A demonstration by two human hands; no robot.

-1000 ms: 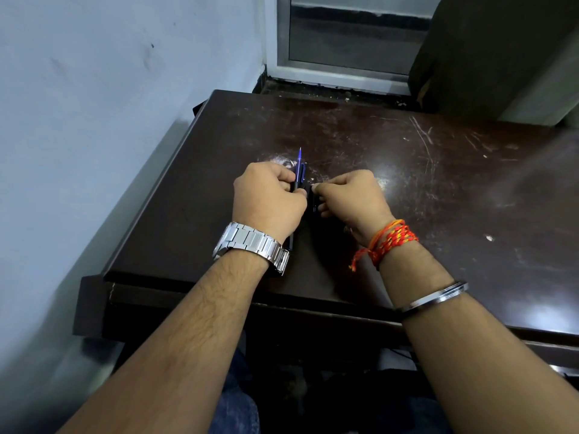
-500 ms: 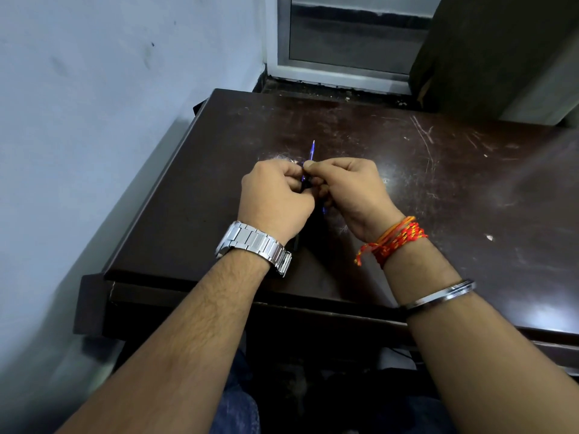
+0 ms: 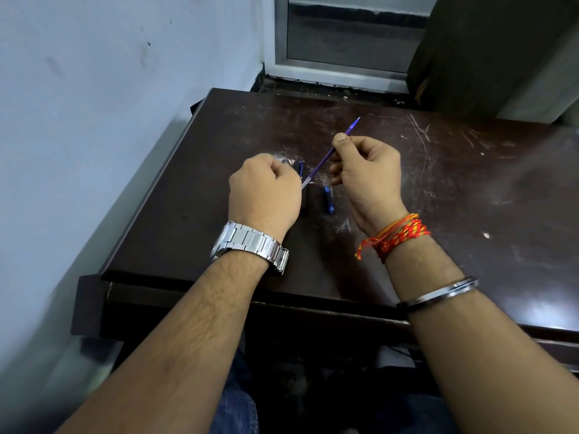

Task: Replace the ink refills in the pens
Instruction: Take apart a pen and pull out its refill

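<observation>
My right hand (image 3: 368, 173) pinches a thin blue ink refill (image 3: 322, 162) between thumb and forefinger; the refill slants from its tip at upper right down toward my left hand. My left hand (image 3: 266, 192) is closed in a fist around a dark pen barrel (image 3: 304, 200), of which only a short piece shows below the fist. A small blue pen piece (image 3: 328, 199) lies on the dark table (image 3: 470, 183) between my hands. Another blue piece (image 3: 300, 168) peeks out just beyond my left knuckles.
The dark brown table is scratched and glossy; its left edge runs along a pale wall (image 3: 94, 120). A window frame (image 3: 344, 57) stands behind the table's far edge. The near edge lies just under my forearms.
My hands have come apart. The right hand has drawn the blue refill out to the upper right, away from the barrel in the left fist. A blue pen piece now shows on the table.
</observation>
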